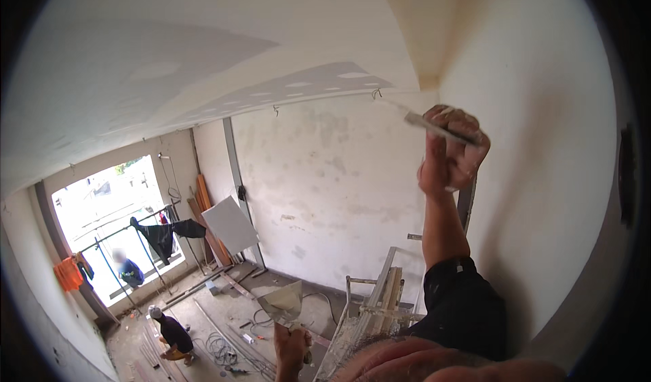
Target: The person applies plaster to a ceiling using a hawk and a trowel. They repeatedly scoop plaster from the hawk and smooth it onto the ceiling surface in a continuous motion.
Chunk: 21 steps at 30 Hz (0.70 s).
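Note:
My right hand (456, 153) is raised toward the ceiling (224, 16), closed around a putty knife (434, 128). Its narrow blade points up and left, a little below the ceiling as seen here; whether it touches is unclear. Low in the middle, my left hand (291, 347) is closed on the handle of a wide putty knife (281, 302). That broad metal blade faces upward and looks partly coated. Pale patches of filler (298, 84) dot the grey ceiling board beyond my right hand.
A scaffold (386, 300) with boards stands below me. White walls (325, 192) rise behind and at right. Far below, a person (173, 336) crouches among cables (220, 349) and metal bars. Another person (127, 268) is near the bright opening, beside hanging clothes (159, 236) and a leaning white panel (230, 225).

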Tool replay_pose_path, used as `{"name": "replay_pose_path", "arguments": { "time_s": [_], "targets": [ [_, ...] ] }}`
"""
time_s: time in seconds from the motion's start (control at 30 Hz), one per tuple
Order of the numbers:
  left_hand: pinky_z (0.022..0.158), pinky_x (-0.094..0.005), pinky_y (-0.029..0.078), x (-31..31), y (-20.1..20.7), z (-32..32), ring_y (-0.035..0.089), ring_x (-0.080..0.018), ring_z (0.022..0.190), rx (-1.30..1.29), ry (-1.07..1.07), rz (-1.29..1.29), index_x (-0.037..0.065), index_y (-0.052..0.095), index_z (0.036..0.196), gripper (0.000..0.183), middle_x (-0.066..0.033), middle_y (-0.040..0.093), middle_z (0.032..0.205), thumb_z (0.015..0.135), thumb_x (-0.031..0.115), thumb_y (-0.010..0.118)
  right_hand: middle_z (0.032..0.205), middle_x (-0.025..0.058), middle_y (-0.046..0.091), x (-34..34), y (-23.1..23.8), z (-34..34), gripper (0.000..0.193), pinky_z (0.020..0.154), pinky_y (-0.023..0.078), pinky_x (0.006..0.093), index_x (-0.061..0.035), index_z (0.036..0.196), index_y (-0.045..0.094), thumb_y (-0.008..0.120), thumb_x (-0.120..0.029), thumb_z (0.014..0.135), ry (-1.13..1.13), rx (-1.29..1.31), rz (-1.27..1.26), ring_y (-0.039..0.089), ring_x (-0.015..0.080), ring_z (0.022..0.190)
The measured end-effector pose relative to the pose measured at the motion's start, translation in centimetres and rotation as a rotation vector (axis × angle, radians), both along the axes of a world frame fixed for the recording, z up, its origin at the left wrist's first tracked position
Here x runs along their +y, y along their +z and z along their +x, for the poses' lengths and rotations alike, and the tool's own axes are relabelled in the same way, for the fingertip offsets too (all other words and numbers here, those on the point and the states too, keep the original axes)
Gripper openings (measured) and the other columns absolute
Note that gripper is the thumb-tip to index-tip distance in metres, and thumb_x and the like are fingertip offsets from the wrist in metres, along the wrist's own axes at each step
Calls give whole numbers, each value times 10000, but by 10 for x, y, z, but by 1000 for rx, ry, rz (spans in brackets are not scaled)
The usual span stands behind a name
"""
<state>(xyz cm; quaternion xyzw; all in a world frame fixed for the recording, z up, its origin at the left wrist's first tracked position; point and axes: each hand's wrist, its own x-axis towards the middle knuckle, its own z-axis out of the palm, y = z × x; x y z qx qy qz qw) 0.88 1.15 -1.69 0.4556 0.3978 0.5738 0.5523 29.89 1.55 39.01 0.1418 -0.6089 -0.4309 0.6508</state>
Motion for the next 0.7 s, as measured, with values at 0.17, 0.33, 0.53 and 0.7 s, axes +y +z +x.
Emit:
{"name": "replay_pose_path", "arguments": {
  "time_s": [0.17, 0.33, 0.53, 0.7],
  "targets": [
    [289, -301, 348, 33, -52, 23, 452, -149, 383, -25, -123, -144, 120, 584, 939, 192, -39, 549, 634, 995, 304, 575, 1150, 145, 658, -69, 123, 36, 448, 872, 518, 271, 31, 1317, 461, 700, 51, 939, -131, 256, 48, 643, 172, 1015],
    [274, -305, 328, 9, -48, 23, 432, -145, 363, -63, -209, -202, 117, 579, 912, 177, -39, 537, 617, 987, 277, 570, 1276, 232, 611, -113, 217, 45, 460, 986, 491, 447, -33, 1397, 453, 645, -40, 979, -432, 280, 148, 623, 377, 1179],
    [272, -304, 323, -22, -1, 15, 412, -142, 351, -103, -160, -191, 110, 585, 841, 215, -39, 533, 604, 981, 272, 558, 1379, 188, 608, -118, 280, 16, 523, 1069, 437, 381, -91, 1491, 415, 613, -88, 1007, -522, 264, -3, 578, 301, 1305],
    [292, -296, 327, -11, -26, 18, 425, -139, 366, -55, -177, -199, 109, 588, 830, 251, -39, 533, 592, 991, 298, 561, 1452, 186, 574, -115, 297, 16, 555, 1078, 431, 373, -96, 1523, 398, 600, -81, 1006, -509, 136, -22, 542, 286, 1360]
  ]
}}
